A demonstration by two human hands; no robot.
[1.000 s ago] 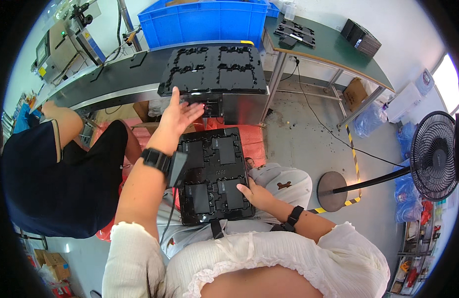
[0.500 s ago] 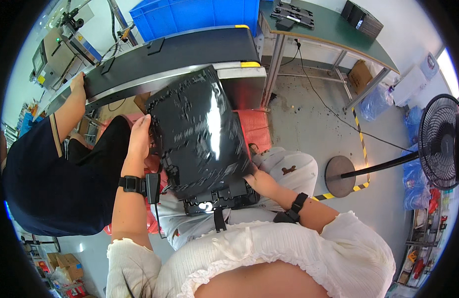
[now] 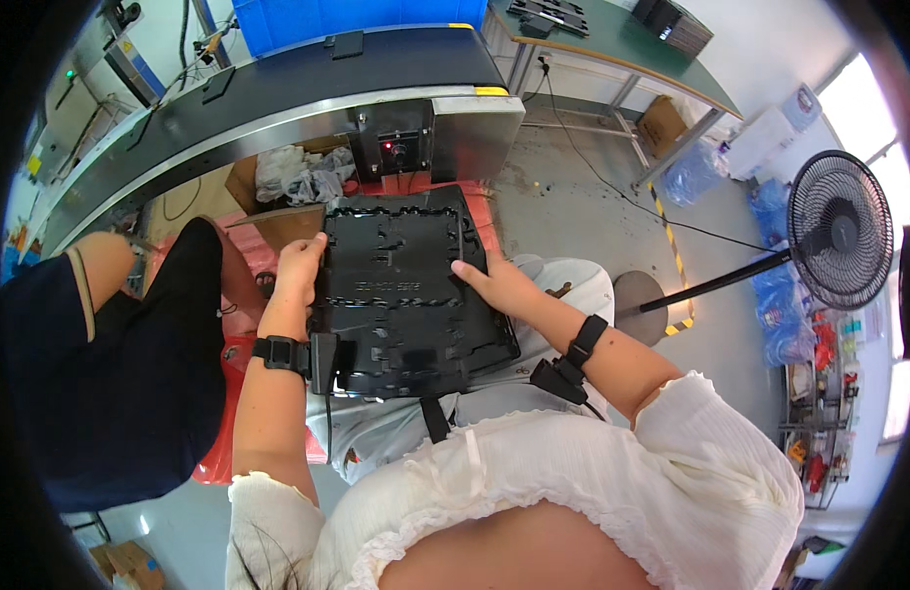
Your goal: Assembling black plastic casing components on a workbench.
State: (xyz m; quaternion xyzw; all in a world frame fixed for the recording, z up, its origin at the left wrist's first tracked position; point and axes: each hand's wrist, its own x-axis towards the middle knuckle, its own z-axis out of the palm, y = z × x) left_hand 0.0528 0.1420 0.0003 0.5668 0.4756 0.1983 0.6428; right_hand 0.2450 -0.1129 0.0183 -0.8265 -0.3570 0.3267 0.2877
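Tray [image 3: 401,267] between left and right fingers [image 3: 467,271]

two hands [image 3: 498,285], one fan [image 3: 840,224], at least two trays [image 3: 391,270]

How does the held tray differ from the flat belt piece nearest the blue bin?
The black tray is larger than the flat piece. The tray is ridged; the piece looks plain. The left hand and right hand hold the tray; the piece lies on the belt. Both are black.

From my screen, I see the tray [image 3: 401,285] on the lap [image 3: 362,430], the conveyor [image 3: 416,61] before it, a co-worker [image 3: 111,393] left, the fan [image 3: 841,228] right.
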